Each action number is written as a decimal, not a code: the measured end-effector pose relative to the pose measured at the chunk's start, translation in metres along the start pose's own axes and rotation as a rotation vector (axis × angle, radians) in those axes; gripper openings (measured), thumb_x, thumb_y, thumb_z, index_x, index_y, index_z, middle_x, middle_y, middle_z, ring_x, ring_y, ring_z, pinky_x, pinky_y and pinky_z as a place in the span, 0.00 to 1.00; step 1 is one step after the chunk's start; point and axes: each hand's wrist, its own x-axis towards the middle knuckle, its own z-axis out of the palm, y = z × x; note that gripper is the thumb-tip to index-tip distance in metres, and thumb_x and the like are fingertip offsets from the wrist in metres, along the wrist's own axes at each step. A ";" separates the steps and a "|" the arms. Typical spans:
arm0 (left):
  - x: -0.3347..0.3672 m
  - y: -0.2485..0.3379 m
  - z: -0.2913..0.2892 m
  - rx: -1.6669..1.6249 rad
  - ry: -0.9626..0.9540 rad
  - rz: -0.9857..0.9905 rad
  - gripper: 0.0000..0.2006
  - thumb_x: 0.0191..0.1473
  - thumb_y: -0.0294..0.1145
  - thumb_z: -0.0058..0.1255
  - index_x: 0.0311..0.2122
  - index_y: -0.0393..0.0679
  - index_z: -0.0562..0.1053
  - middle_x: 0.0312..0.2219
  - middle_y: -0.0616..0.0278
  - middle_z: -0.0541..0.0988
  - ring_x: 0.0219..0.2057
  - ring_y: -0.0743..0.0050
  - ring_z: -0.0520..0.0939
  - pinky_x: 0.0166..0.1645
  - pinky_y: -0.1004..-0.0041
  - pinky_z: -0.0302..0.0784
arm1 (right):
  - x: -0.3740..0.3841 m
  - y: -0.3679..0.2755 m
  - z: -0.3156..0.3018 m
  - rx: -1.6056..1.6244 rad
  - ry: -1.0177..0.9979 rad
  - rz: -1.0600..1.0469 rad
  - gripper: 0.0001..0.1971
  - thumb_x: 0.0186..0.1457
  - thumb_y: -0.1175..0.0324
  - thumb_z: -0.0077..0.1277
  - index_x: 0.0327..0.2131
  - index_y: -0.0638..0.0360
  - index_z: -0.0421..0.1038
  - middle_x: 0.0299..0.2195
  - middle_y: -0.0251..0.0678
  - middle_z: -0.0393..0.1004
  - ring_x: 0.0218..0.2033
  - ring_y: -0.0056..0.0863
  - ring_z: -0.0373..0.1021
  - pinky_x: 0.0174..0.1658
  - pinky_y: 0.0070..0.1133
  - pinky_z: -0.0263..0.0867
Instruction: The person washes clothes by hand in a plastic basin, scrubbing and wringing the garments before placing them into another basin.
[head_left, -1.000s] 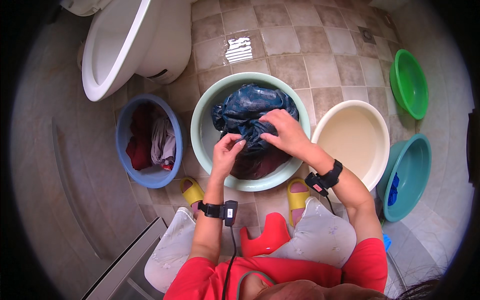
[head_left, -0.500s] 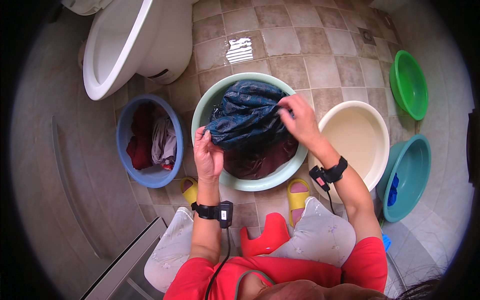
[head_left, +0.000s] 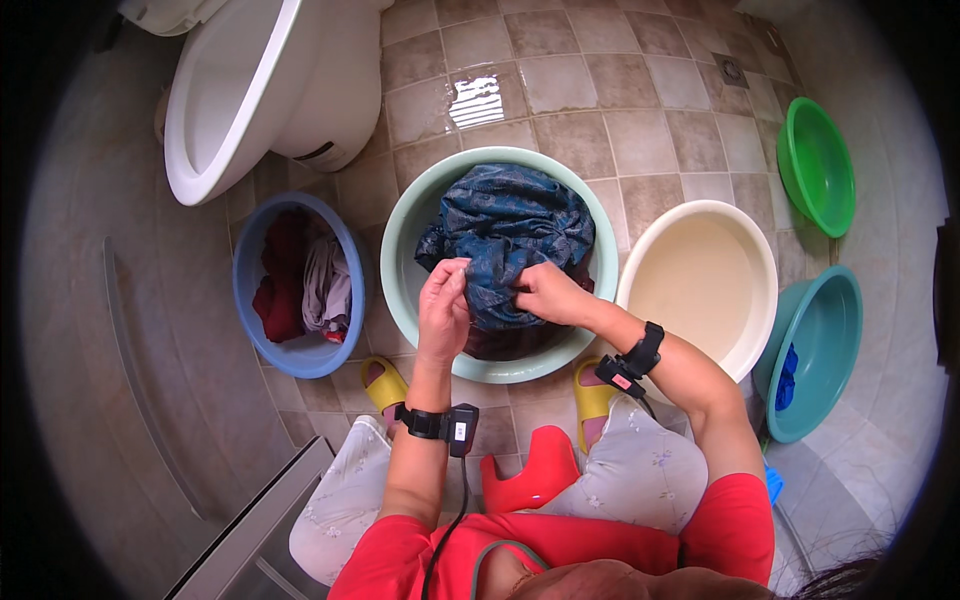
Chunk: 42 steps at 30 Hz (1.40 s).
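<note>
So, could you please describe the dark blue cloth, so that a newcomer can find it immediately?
On the tiled floor, find the large pale green basin near the picture's centre. Inside it, the dark blue cloth lies bunched, with the left hand and right hand gripping its near part. Its pattern and blue colour set it apart from the maroon cloth showing beside it.

Garment [head_left: 515, 210] is dark blue-teal with a paler all-over motif, cloth [head_left: 510, 343] under it maroon, round basin [head_left: 398, 285] mint green. Other tubs: blue basin [head_left: 300, 362] (dark red bundle [head_left: 282, 300], pale grey bundle [head_left: 325, 285]), cream basin [head_left: 700, 285], bright green basin [head_left: 820, 165], teal basin [head_left: 825, 350]. Floor tiles [head_left: 570, 80] checker brown/beige; slippers [head_left: 594, 402] yellow, stool [head_left: 540, 475] and shirt [head_left: 590, 540] red, trousers [head_left: 650, 455] whitish with small floral print.
</note>
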 end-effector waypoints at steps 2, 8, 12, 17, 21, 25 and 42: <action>0.004 -0.004 -0.010 0.167 0.148 -0.025 0.10 0.62 0.30 0.44 0.45 0.41 0.71 0.40 0.67 0.74 0.42 0.83 0.73 0.51 0.78 0.67 | 0.003 -0.022 -0.016 0.044 -0.055 0.129 0.09 0.47 0.75 0.51 0.34 0.64 0.74 0.26 0.50 0.73 0.26 0.40 0.72 0.33 0.27 0.67; -0.001 -0.044 -0.031 0.470 0.224 0.036 0.18 0.61 0.28 0.42 0.55 0.37 0.65 0.51 0.61 0.71 0.53 0.74 0.69 0.59 0.74 0.60 | 0.003 -0.078 -0.047 0.053 0.113 -0.216 0.05 0.47 0.77 0.54 0.30 0.66 0.72 0.24 0.39 0.69 0.26 0.30 0.68 0.31 0.23 0.64; -0.004 -0.041 -0.041 0.355 0.070 -0.266 0.12 0.56 0.23 0.49 0.46 0.38 0.72 0.34 0.66 0.77 0.35 0.80 0.77 0.42 0.77 0.73 | 0.002 -0.095 -0.059 -0.296 0.262 -0.341 0.06 0.42 0.74 0.57 0.28 0.59 0.73 0.25 0.38 0.71 0.31 0.38 0.69 0.33 0.29 0.66; -0.001 -0.039 -0.032 0.654 0.146 -0.042 0.19 0.51 0.28 0.59 0.48 0.36 0.70 0.35 0.63 0.75 0.35 0.76 0.75 0.40 0.77 0.73 | 0.004 -0.096 -0.068 -0.455 0.408 -0.267 0.08 0.39 0.73 0.60 0.26 0.59 0.72 0.28 0.33 0.69 0.34 0.35 0.67 0.35 0.29 0.65; 0.000 -0.052 -0.015 1.116 0.100 0.033 0.21 0.45 0.28 0.62 0.45 0.34 0.71 0.32 0.56 0.76 0.33 0.74 0.77 0.38 0.74 0.73 | 0.007 -0.093 -0.058 -0.400 0.412 -0.343 0.09 0.39 0.73 0.61 0.27 0.59 0.72 0.32 0.33 0.71 0.37 0.34 0.68 0.37 0.29 0.66; 0.001 -0.055 -0.068 1.028 0.294 0.020 0.06 0.49 0.24 0.55 0.33 0.35 0.76 0.22 0.60 0.78 0.23 0.77 0.77 0.32 0.74 0.73 | 0.004 -0.085 -0.067 -0.147 0.413 -0.086 0.07 0.49 0.71 0.55 0.31 0.63 0.70 0.26 0.38 0.73 0.27 0.35 0.67 0.34 0.25 0.66; 0.000 -0.017 0.059 1.034 0.112 0.556 0.20 0.46 0.27 0.62 0.46 0.39 0.71 0.43 0.54 0.71 0.40 0.66 0.76 0.41 0.76 0.73 | 0.013 -0.069 -0.056 0.716 0.292 0.268 0.10 0.60 0.69 0.49 0.41 0.65 0.64 0.28 0.30 0.74 0.27 0.12 0.70 0.28 0.15 0.69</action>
